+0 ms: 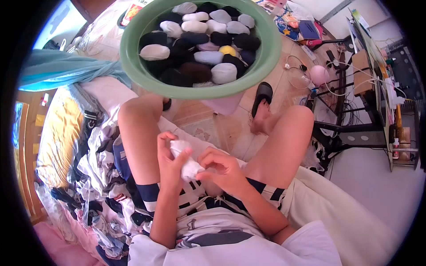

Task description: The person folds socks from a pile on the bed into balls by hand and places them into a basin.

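Note:
A white rolled sock (pixel 188 166) is held over my lap. My left hand (pixel 171 155) is wrapped round its upper left side, and my right hand (pixel 219 168) pinches its lower right end. Beyond my knees stands a green basin (pixel 133 66) with several rolled socks in it, white, grey and black, and a yellow one (pixel 227 50) among them. Beside my left thigh lies a loose pile of socks and clothes (pixel 100 173).
A black-framed desk (pixel 350 142) with cables stands at the right. A pink round object (pixel 319 75) is near its legs. Black slippers (pixel 262 95) are on the tiled floor. A teal cloth (pixel 66 68) hangs at the upper left.

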`<state>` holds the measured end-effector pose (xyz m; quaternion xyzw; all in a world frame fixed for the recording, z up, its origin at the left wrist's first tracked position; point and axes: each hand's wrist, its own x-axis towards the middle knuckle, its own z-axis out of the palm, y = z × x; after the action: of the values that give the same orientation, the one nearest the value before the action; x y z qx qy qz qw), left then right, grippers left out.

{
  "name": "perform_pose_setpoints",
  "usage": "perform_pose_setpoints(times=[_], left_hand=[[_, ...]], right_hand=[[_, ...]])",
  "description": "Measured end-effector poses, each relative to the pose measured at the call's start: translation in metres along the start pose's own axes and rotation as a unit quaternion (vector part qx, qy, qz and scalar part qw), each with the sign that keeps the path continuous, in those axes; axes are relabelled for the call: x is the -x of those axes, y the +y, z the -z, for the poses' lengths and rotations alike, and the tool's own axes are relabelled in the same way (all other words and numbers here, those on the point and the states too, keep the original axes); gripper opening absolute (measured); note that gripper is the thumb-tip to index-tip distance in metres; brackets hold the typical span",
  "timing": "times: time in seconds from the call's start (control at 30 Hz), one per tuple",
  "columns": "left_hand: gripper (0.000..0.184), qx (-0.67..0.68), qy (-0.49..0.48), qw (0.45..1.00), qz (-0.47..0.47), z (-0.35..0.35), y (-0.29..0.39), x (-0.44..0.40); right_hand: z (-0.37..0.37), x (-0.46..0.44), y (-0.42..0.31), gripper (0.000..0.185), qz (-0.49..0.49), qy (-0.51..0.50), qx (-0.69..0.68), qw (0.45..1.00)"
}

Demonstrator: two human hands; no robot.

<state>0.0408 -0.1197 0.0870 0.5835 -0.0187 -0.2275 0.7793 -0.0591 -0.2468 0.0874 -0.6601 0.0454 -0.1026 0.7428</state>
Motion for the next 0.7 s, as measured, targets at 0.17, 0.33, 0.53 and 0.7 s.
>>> perform_pose_setpoints(times=[0.17, 0.33, 0.53, 0.7], left_hand=[[0.027, -0.206, 0.007, 0.977, -0.052, -0.003, -0.037, -0.021], [0.026, -0.339, 0.096, 0.892, -0.283, -0.02, -0.022, -0.002], [0.008, -0.237, -0.037, 0.967, -0.085, -0.026, -0.005, 0.032], [0.015, -0.198, 0.048, 0.977, -0.062, -0.011, -0.009, 0.026]], right_hand=[[0.015, 0.011, 0.018, 0.016, -0.126, 0.059, -0.513, 0.847], [0.01, 0.008, 0.014, 0.012, -0.08, 0.163, -0.249, 0.951], [0.0, 0.001, 0.011, 0.011, -0.004, 0.171, -0.187, 0.967], [-0.004, 0.005, 0.016, 0.01, -0.029, 0.161, -0.118, 0.98]])
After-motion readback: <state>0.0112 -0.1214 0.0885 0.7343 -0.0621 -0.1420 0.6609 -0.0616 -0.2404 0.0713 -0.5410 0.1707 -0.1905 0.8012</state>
